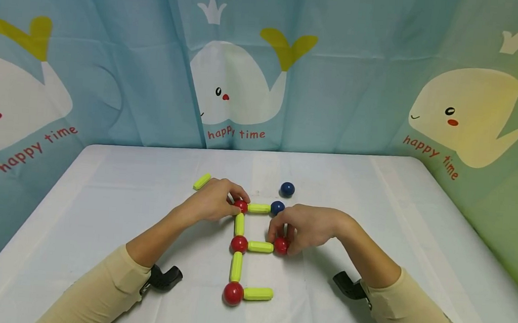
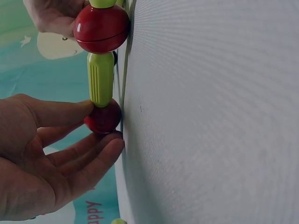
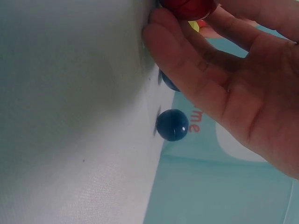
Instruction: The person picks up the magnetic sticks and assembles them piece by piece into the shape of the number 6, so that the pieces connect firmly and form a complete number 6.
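On the table, red and blue balls and yellow-green rods are joined into an E-like shape. At its far left corner my left hand [image 1: 214,198] grips a red ball [image 2: 103,117] between thumb and fingers. My right hand [image 1: 308,227] holds another red ball [image 1: 282,245] at the right end of the middle rod [image 1: 260,247]. A blue ball [image 1: 277,207] ends the far rod [image 1: 259,208], right beside the right hand's knuckles. Red balls also form the middle joint [image 1: 239,243] and the near corner [image 1: 233,293]. The near rod [image 1: 257,294] has a bare right end.
A loose blue ball [image 1: 287,189] sits behind the shape. One loose yellow-green rod [image 1: 202,181] lies beyond the left hand. The white-covered table [image 1: 114,196] meets a printed whale curtain [image 1: 347,87] at the back and sides. Both wrists wear black mounts.
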`<state>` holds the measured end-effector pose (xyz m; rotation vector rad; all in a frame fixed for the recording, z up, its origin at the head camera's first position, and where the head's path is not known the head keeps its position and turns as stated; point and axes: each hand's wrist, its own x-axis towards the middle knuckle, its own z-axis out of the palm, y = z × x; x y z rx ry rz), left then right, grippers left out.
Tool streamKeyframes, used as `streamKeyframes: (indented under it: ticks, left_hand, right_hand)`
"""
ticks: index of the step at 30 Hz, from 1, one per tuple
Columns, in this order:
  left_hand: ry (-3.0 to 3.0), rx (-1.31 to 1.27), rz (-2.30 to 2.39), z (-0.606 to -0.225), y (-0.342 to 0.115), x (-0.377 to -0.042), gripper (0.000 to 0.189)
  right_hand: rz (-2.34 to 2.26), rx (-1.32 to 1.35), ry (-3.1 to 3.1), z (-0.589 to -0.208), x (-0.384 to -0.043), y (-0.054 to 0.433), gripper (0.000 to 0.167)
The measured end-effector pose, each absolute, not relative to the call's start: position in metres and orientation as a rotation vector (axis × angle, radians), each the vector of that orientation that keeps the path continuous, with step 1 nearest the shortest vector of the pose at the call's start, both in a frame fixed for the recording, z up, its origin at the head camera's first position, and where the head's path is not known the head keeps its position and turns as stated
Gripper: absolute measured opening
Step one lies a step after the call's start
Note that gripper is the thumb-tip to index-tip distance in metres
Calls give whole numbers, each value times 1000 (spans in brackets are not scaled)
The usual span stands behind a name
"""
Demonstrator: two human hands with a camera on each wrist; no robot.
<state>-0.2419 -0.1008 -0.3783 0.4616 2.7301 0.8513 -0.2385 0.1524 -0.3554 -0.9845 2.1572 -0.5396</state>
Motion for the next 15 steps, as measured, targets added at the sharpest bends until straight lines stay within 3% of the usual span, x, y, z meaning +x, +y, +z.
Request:
streamKeyframes:
  ticks: [15]
  left_hand:
    - [2724,473,859,-376,-101,-241,23]
  right_hand:
    - [-511,-948,2199,-355,-231,146,28]
